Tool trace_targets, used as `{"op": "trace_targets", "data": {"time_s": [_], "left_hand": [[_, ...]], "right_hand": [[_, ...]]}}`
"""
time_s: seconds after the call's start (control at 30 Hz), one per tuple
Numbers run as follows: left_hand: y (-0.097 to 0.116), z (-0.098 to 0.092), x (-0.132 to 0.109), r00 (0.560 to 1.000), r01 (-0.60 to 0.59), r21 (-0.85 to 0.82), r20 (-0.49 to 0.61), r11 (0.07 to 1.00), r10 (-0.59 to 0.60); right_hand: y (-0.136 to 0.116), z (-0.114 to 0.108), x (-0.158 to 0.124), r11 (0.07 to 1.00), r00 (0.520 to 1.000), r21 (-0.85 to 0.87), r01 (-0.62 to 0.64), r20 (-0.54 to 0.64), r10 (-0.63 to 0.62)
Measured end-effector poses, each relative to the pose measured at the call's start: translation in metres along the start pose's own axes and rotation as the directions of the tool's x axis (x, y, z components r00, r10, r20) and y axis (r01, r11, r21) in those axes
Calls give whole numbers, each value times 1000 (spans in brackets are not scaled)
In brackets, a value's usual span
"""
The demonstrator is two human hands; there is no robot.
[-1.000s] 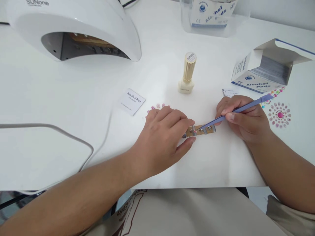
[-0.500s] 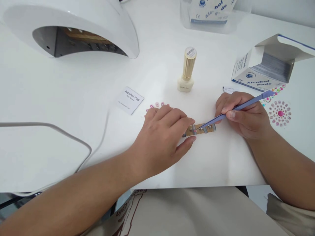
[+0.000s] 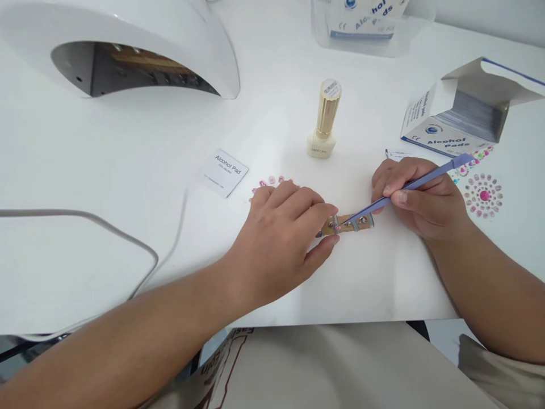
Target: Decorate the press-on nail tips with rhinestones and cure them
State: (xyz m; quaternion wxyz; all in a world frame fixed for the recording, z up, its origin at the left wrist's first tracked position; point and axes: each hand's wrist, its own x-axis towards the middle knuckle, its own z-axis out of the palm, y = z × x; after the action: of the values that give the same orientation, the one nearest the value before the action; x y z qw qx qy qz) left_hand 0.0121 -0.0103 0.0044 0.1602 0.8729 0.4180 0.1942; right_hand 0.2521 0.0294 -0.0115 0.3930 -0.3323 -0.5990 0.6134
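Observation:
On the table lies a narrow brown cardboard strip [image 3: 360,221] carrying several greyish, nail-like pieces and shiny metal bits. My left hand [image 3: 281,236] is closed around its left part, thumb on the near side and index finger on the far side. Pinched in my right hand [image 3: 419,196] is a pair of purple tweezers [image 3: 434,173], slanting down to the left. Their tips reach a tiny pink spot [image 3: 337,228] on one of the nail pieces; I cannot tell whether they grip it. Pink gem stickers [image 3: 272,180] show partly from behind my left hand.
A cream polish bottle [image 3: 322,128] with a gold cap stands beyond the strip. An open alcohol pad box [image 3: 447,128] and round gem stickers [image 3: 484,195] are at right. An alcohol pad sachet [image 3: 225,172], white lamp [image 3: 200,45] and cable [image 3: 128,233] lie left.
Hardly anything differs. Both hands, the strip and the tweezers keep their places, with the tweezer tips still at the pink spot; the view has shifted very slightly.

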Motion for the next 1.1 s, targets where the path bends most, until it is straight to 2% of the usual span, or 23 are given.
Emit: {"op": "trace_targets", "data": {"time_s": [1.1], "left_hand": [[0,0,0,1000,15,-12,9,1000,-15]], "right_hand": [[1,0,0,1000,1000,-6,0,-15,-1]]}}
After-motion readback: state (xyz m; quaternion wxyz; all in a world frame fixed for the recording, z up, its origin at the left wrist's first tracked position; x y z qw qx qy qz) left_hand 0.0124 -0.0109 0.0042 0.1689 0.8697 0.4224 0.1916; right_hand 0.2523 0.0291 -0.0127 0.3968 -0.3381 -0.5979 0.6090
